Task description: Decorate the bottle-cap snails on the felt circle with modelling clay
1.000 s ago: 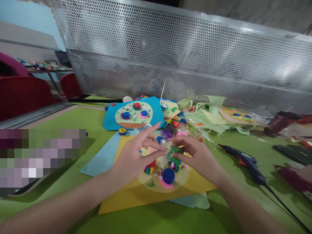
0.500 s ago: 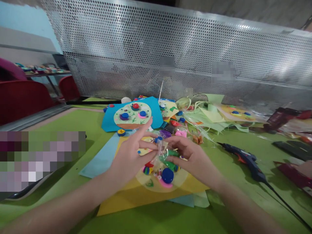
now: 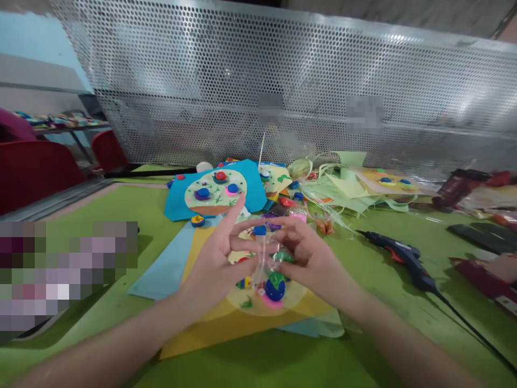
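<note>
Head view. A crumpled, clear plastic packet with soft-looking green contents (image 3: 283,255) hangs between the two hands, above a cream paper disc (image 3: 297,299) on a yellow paper sheet (image 3: 202,337). Its colourless edge faces the left hand (image 3: 214,258); the green-filled part lies toward the right hand (image 3: 317,264), with a lower green lobe pointing toward the wearer and overlapping, in this view, a domed dark-blue disc (image 3: 275,292). The fingers hide the packet's full outline, so its long axis cannot be told. The film is glossy and wrinkled, the green vivid. Left thumb and fingertips pinch the colourless edge, one finger standing straight up apart; right thumb and curled fingers pinch the green part. Right: a dark-blue glue gun with an orange trigger (image 3: 398,256), well apart.
</note>
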